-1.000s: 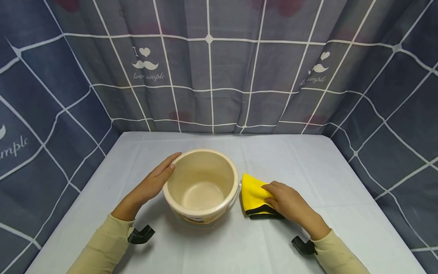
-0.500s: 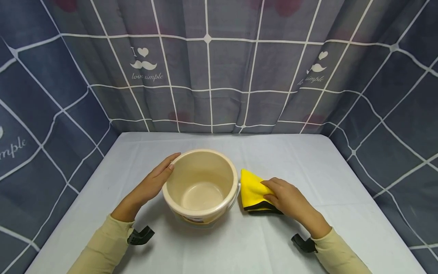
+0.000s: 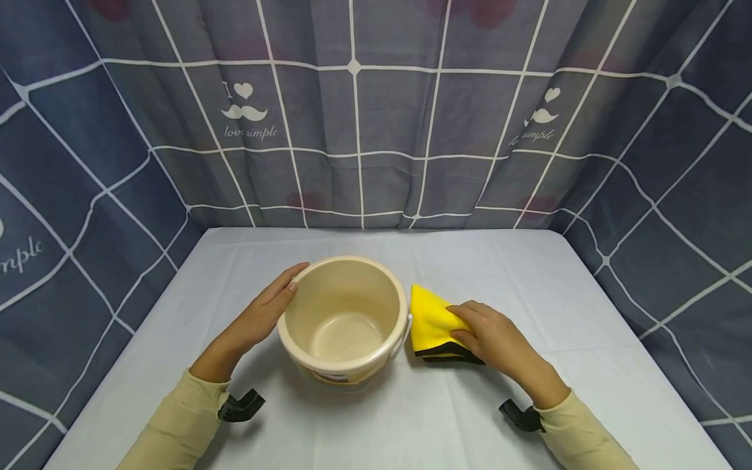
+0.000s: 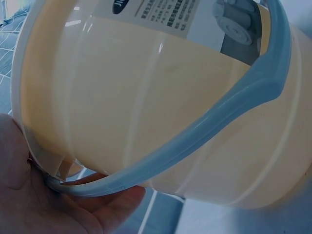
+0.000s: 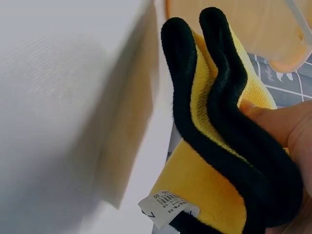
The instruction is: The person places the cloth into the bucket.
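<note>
A cream plastic bucket with a pale carrying handle stands on the white-covered table, its inside bare. My left hand holds its left side, thumb at the rim and fingers along the outer wall; in the left wrist view the handle passes across those fingers. On the bucket's right, my right hand pinches a folded yellow cloth with black edging. The cloth's near-left edge is right beside the bucket wall. A white label hangs from the cloth in the right wrist view, with its shadow on the tabletop.
The white-covered table is bordered at the back and both sides by dark grid-patterned curtains. Black wrist mounts sit under both sleeves. A printed label is on the bucket wall.
The right hand has moved the yellow cloth slightly away from me and up, and a little to the left along the bucket. The left hand and bucket have hardly moved.
</note>
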Demonstrator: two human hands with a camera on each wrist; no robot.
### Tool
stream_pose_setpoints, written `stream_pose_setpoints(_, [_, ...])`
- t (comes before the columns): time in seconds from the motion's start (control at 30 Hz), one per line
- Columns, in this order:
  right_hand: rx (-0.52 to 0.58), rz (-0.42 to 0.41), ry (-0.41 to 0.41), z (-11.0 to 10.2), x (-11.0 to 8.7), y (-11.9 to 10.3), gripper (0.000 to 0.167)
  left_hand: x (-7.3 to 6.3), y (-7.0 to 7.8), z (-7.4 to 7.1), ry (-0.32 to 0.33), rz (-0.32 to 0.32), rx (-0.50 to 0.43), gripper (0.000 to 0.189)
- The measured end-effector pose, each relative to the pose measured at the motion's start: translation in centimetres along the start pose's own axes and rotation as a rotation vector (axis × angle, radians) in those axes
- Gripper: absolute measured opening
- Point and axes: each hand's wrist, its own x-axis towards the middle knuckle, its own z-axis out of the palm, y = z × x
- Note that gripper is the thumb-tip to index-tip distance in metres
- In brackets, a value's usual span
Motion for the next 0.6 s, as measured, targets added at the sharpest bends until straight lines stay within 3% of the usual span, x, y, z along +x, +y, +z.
stream_pose_setpoints(0.6, [0.004, -0.071, 0.099, -1.6, 1.2, -0.2, 0.047, 0.0, -0.1, 0.0, 0.004, -0.013, 0.0, 0.052])
